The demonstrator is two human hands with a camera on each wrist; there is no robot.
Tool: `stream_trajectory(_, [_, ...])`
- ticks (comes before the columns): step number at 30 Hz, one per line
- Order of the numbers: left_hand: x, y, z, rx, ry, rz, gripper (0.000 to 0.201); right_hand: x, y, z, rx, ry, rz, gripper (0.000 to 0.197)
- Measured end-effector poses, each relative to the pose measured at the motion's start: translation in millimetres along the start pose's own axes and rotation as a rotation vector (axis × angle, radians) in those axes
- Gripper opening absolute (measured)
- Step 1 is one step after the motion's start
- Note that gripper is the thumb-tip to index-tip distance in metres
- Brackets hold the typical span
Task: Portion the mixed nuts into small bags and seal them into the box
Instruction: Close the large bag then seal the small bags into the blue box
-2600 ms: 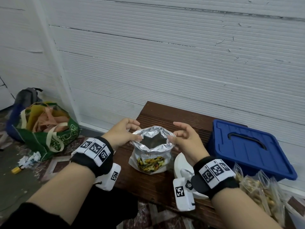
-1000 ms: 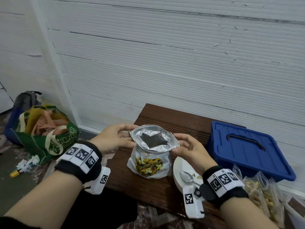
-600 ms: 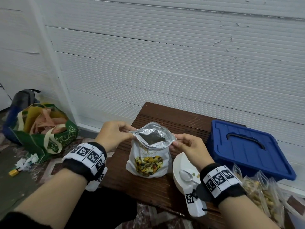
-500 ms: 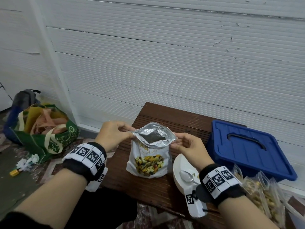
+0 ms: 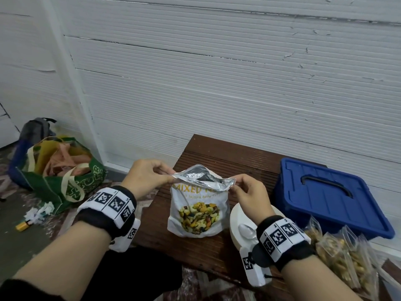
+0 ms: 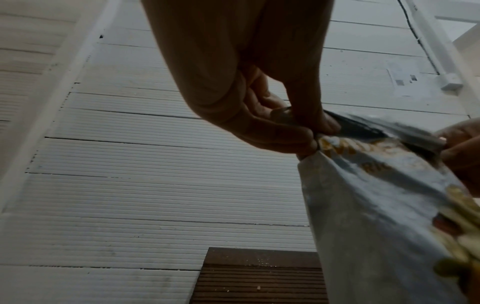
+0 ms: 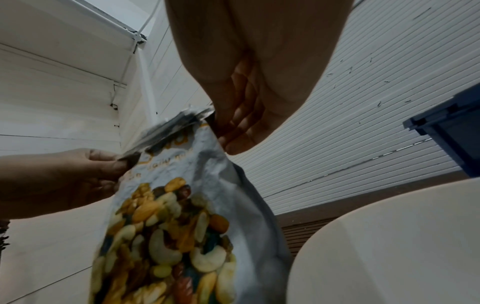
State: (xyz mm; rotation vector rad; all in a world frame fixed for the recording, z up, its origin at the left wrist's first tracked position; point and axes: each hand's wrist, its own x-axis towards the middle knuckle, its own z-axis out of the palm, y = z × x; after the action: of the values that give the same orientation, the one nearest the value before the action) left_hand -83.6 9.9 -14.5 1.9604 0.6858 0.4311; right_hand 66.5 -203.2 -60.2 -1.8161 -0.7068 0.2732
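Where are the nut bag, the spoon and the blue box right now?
nut bag [image 5: 198, 216], head view, on its printed front panel.
spoon [image 5: 247, 231], head view, on its bowl, lying in the white dish.
blue box [image 5: 325, 198], head view, on its shut lid, below the handle.

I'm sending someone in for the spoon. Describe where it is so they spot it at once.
Start at the brown slatted table against the white wall. Between the big mixed nuts pouch and the blue lidded box sits a white dish; the spoon lies in it, just beside the right hand's wristband. It is the only metal utensil there, shiny against the white dish.
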Motion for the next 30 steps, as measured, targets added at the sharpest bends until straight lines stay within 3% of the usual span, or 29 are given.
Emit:
stream_trajectory(11, [12.7,2.8,-12.7,0.073,-0.095,-0.026,0.013,4.7,-11.5,-12.0,-0.049,-0.066,-0.049,0.016])
stream_trajectory(18, [13.1,-2.7,-6.5,0.084,-0.056,-0.056,0.007,-7.3,-10.7,-15.0,0.196,-0.116,0.039,0.016])
stream_trajectory(21, [14.1,-3.3,-6.3,0.082,-0.068,-0.064,0.007,-6.2,-9.5,-13.2,0.199,-0.086,0.039,0.009])
stream_trajectory(30, [13.2,-1.5,-12.6,0.124,-0.118,-0.01,0.015,1.8,-7.5,-18.9,0.081,-0.136,0.035,0.016])
